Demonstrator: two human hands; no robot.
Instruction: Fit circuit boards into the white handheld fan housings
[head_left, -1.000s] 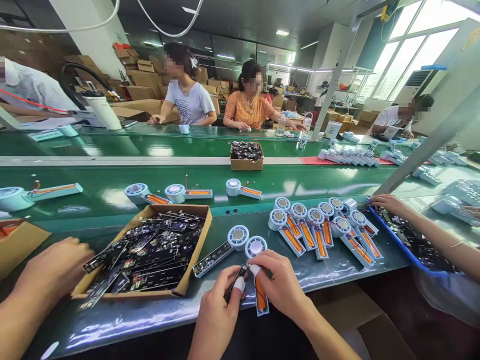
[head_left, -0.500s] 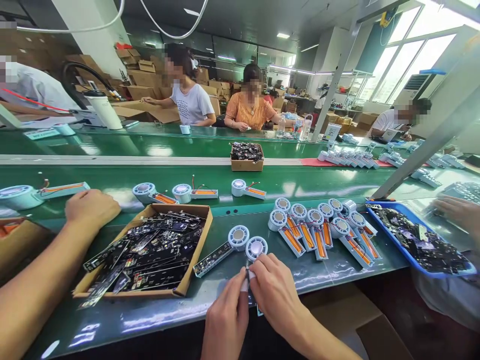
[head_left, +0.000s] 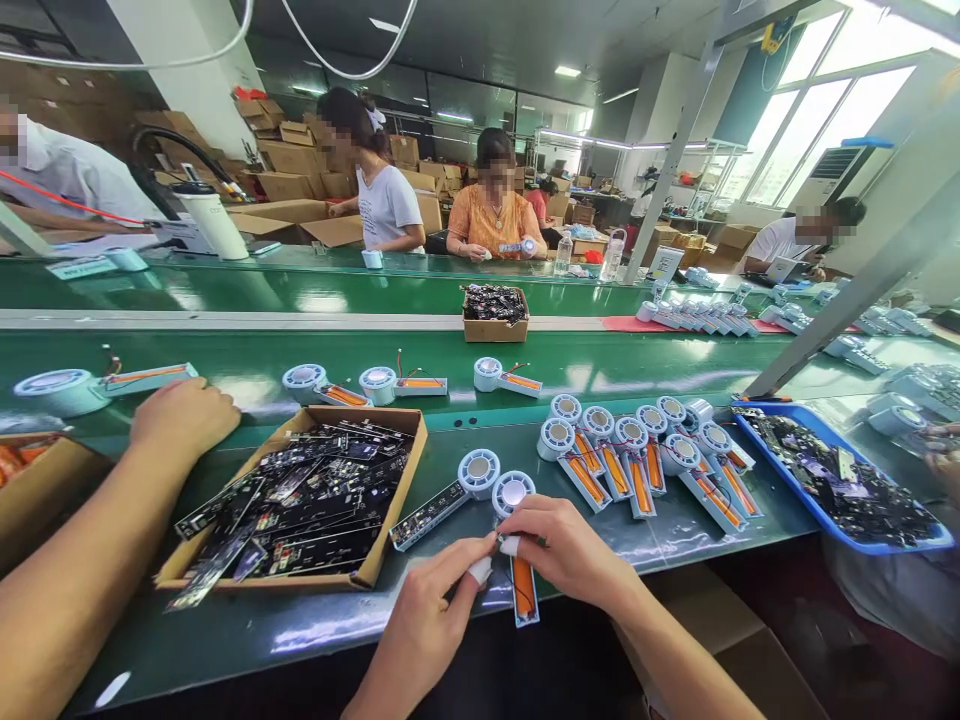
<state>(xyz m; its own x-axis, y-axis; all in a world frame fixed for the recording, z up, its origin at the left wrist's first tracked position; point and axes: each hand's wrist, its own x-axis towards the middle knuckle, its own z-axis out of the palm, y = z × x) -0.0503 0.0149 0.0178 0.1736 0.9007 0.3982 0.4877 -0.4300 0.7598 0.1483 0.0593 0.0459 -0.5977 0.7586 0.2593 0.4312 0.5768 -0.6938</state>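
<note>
My left hand (head_left: 442, 590) and my right hand (head_left: 562, 545) meet in front of me at the table's near edge. Both are closed in a pinch, fingertips together on something small that I cannot make out; white coverings show on the thumbs. Just under them lies a light-blue handheld fan body (head_left: 514, 492), its round head beyond my fingers and its open handle with an orange strip jutting over the edge. My right hand partly hides this handle. Left of it rests another fan body (head_left: 478, 472) with a black circuit board (head_left: 431, 515) along its handle.
A cardboard tray (head_left: 367, 575) of circuit boards stands at left, a blue tray (head_left: 825, 530) of boards at right. Several fan bodies (head_left: 631, 432) lie between. More sit on the green belt (head_left: 420, 350). A co-worker's arm (head_left: 184, 425) reaches in from the left.
My left hand has shifted down and left, and my fingers have changed their pinch. More of the orange-filled handle shows. Fan bodies on the belt have moved right. A co-worker opposite now holds one.
</note>
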